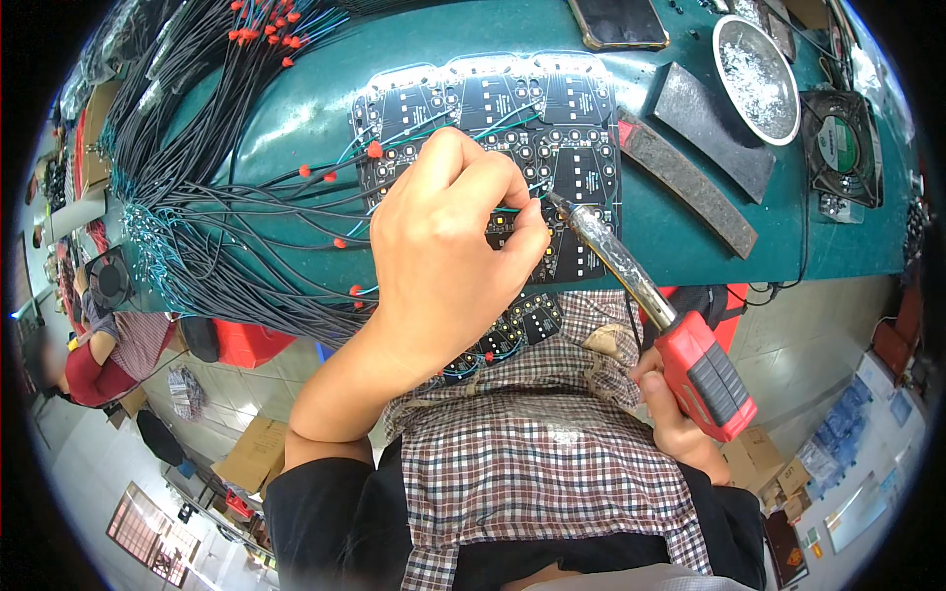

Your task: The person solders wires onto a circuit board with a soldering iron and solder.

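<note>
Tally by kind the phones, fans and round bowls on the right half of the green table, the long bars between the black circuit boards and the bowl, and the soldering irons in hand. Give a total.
Phone: 1
Fan: 1
Round bowl: 1
Long bars: 2
Soldering iron: 1
Total: 6

Red-and-black soldering iron (693,360), black circuit boards (505,120), green tabletop (680,251), black cables (236,271), checked brown-and-white apron (547,483)
</note>
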Demonstrator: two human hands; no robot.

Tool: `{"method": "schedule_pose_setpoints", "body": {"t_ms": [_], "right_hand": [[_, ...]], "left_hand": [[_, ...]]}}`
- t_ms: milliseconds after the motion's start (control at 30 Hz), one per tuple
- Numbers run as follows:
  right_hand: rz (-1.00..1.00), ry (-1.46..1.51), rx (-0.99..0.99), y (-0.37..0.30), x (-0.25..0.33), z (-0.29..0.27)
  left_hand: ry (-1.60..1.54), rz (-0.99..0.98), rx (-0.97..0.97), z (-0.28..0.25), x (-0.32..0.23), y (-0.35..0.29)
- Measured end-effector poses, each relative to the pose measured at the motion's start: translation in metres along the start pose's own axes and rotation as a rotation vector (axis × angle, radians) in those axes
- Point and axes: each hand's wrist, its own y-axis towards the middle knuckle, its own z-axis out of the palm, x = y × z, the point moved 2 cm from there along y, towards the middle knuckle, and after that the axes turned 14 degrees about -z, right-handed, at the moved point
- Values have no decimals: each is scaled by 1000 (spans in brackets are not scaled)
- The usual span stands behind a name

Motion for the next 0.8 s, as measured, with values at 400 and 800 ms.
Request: {"method": "schedule_pose_setpoints", "body": {"t_ms": [400,800], "right_hand": [[172,91,-110,-4,10,-4],[46,210,-264,-3,2,3]], "left_hand": [[-22,-39,-8,-3,0,0],[291,-111,-562,-91,113,117]]}}
